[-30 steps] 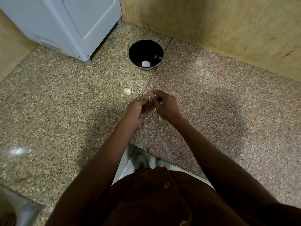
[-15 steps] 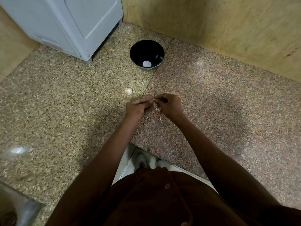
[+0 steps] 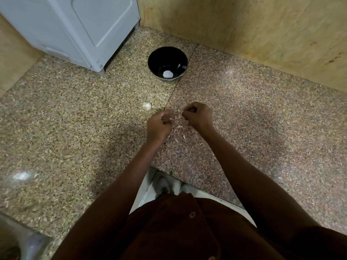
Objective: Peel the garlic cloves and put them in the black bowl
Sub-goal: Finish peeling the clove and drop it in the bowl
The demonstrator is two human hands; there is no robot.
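Over a granite desk [image 3: 75, 139], a person's left hand [image 3: 158, 126] and right hand [image 3: 199, 115] hover apart, fingers curled; whether either pinches anything cannot be told. Peel scraps [image 3: 179, 126] lie between them, an unpeeled clove [image 3: 147, 106] just beyond the left fingers, and farther off a black bowl [image 3: 167, 55] holding one peeled clove [image 3: 167, 74].

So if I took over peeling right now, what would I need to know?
Left hand and right hand are apart, fingers curled; what each pinches is too small to tell.
One peeled clove lies in the black bowl.
One garlic clove sits on the counter, left of the hands.
Peel scraps lie between and below the hands.
Left: finish the clove in hand, then peel the counter one and put both in the bowl.
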